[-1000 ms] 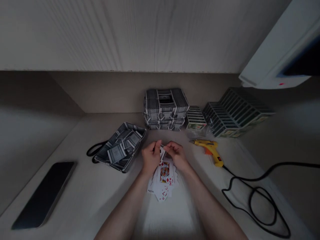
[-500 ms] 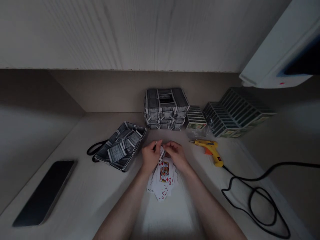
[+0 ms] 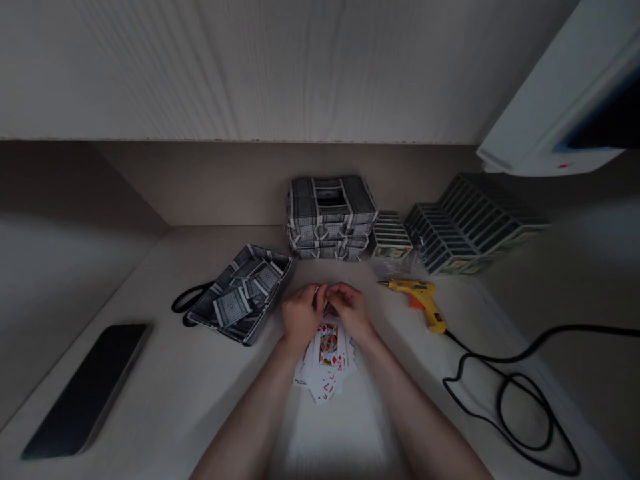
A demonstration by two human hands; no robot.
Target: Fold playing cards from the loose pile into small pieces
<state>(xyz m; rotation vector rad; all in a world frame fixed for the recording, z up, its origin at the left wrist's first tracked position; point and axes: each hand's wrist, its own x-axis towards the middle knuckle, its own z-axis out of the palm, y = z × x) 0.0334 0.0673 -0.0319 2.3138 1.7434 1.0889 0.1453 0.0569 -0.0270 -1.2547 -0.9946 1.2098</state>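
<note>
My left hand [image 3: 299, 315] and my right hand [image 3: 351, 310] meet over a loose pile of face-up playing cards [image 3: 326, 363] on the pale table [image 3: 165, 380]. Both hands are closed in a pinch on one small folded card [image 3: 321, 301] held between their fingertips. The card is mostly hidden by the fingers. A king with red marks lies on top of the pile, just below the hands.
A tray made of cards [image 3: 239, 294] with folded cards inside lies to the left. A stacked card structure [image 3: 331, 217] and rows of card boxes [image 3: 465, 227] stand at the back. A yellow glue gun [image 3: 419, 298] with its black cable [image 3: 510, 393] lies right. A dark phone [image 3: 85, 388] rests far left.
The fingers of both hands have drawn closer together around the small card and dropped slightly toward the pile. Nothing else has moved.
</note>
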